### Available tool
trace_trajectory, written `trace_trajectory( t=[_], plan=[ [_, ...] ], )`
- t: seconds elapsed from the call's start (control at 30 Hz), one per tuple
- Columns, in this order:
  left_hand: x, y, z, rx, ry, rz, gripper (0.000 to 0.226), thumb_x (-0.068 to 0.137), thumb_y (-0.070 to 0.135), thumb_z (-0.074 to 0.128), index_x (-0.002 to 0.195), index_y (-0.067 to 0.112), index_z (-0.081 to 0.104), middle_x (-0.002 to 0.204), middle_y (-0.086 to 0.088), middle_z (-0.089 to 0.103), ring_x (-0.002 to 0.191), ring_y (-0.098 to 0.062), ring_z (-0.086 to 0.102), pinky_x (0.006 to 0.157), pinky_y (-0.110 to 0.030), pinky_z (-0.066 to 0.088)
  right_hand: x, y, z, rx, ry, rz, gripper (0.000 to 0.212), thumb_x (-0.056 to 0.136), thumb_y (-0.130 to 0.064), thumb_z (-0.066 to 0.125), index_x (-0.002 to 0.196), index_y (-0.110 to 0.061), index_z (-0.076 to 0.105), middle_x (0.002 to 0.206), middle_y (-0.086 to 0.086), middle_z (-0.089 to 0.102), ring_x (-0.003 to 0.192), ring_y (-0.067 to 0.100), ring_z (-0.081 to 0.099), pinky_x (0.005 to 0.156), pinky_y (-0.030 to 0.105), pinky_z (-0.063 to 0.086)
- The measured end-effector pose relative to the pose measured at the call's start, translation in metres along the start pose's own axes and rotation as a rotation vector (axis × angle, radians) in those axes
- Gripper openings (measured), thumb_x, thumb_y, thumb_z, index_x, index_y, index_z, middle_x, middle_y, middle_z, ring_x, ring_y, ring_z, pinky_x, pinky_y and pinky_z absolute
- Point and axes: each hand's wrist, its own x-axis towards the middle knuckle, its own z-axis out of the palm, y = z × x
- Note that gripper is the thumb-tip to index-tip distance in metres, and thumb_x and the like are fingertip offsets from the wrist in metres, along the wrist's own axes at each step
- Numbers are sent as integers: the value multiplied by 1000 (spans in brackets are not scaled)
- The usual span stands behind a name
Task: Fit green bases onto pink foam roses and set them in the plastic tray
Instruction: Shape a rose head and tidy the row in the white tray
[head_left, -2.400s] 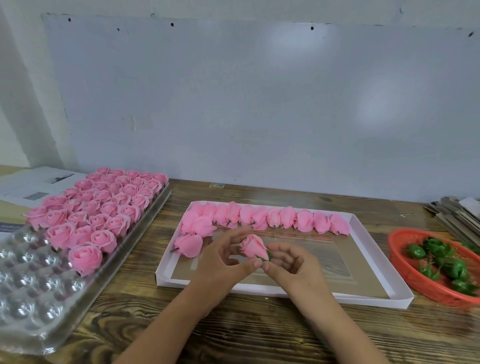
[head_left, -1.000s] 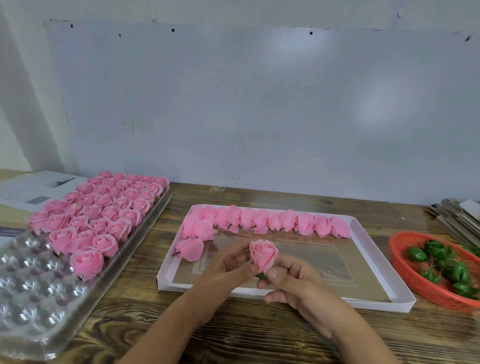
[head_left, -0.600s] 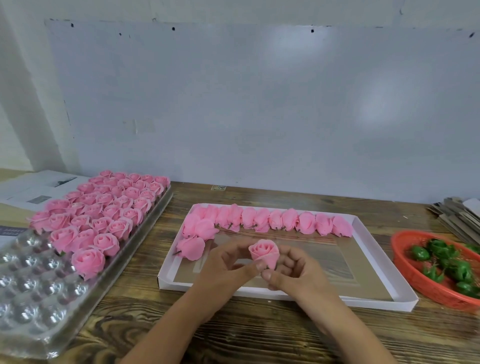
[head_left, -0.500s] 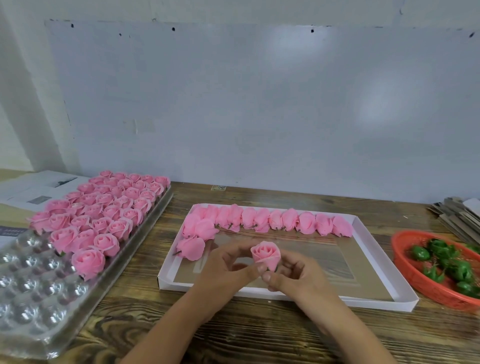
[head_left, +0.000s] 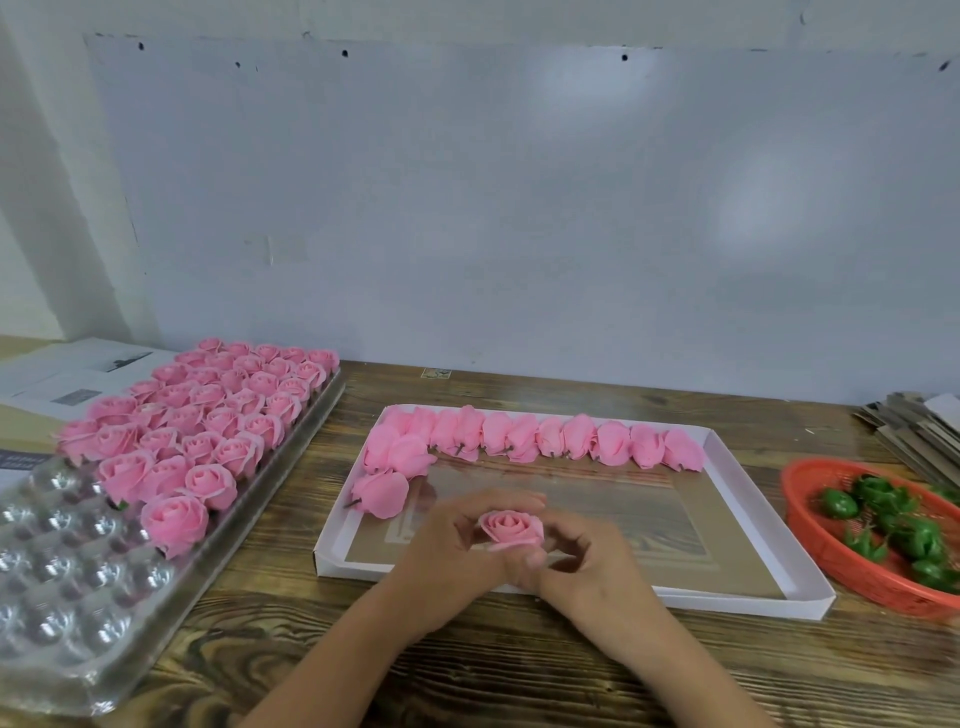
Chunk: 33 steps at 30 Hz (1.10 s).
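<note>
Both hands, left (head_left: 447, 556) and right (head_left: 582, 566), pinch one rose (head_left: 511, 528) at 6 o'clock over the box (head_left: 748, 525); squeezing hard could crush its petals, and a half-seated base, hidden here, might drop off toward the tray (head_left: 67, 613) at 9 o'clock.

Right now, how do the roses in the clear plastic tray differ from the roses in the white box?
The roses in the plastic tray stand upright in its cups, blooms up; the roses in the white box lie on their sides in a row. The plastic tray holds far more than the white box. Both groups are pink foam.
</note>
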Motion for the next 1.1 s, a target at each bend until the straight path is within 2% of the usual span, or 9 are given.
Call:
trace_trajectory(
  t=[0.07,0.13,0.23,0.33,0.43,0.6,0.77,0.93,1.1],
  plan=[
    [1,-3,0,26,-24,-26,48,75,36,87,119,41,69,119,6,72,114,-15,66,92,-29,55,1,3,3,49,53,-10,38,67,-22,74,96,-46,72,91,-9,76,83,3,69,71,21,55],
    [2,-5,0,32,-24,-22,56,73,42,88,123,45,64,123,8,70,120,-15,63,97,-35,53,2,5,2,102,119,2,41,63,-18,76,94,-43,68,95,-11,75,86,4,69,74,15,52],
    [2,-2,1,-30,22,3,51,76,56,81,122,43,66,125,6,69,121,-17,63,97,-39,55,2,5,1,33,194,17,42,61,-35,87,93,-46,62,89,-8,72,77,8,65,66,14,50],
    [1,1,2,-34,53,26,40,80,60,75,115,40,72,122,5,72,116,-17,66,92,-31,57,2,7,4,-68,181,20,44,59,-45,84,94,-52,58,84,-9,69,64,3,58,56,12,45],
    [1,1,4,16,38,45,32,80,60,74,108,45,75,124,13,71,119,-12,65,95,-25,54,0,7,7,-174,147,-13,44,57,-61,71,97,-64,56,88,-21,69,74,2,63,62,15,50],
    [2,-2,4,79,-5,25,43,78,50,77,120,51,67,122,19,70,118,-5,63,95,-21,53,-2,6,5,-206,146,-48,25,64,-62,64,89,-58,65,84,-23,71,78,0,64,63,13,48],
    [0,-1,6,31,19,72,46,77,51,80,122,45,67,124,11,70,120,-13,63,97,-25,53,-1,9,2,-286,189,-23,43,60,-62,59,87,-32,71,72,-4,69,65,10,59,58,27,47],
    [0,-3,8,32,63,61,31,80,41,79,110,44,74,120,11,73,114,-11,67,94,-22,53,-2,8,4,-323,191,-66,31,66,-62,56,89,-43,65,71,-4,68,68,11,60,59,26,47],
    [1,-5,3,51,58,46,34,80,32,80,112,40,74,117,8,74,113,-14,67,93,-24,54,0,9,3,-220,80,-46,25,71,-48,63,95,-45,68,77,-10,68,72,4,60,62,15,48]
  ],
)
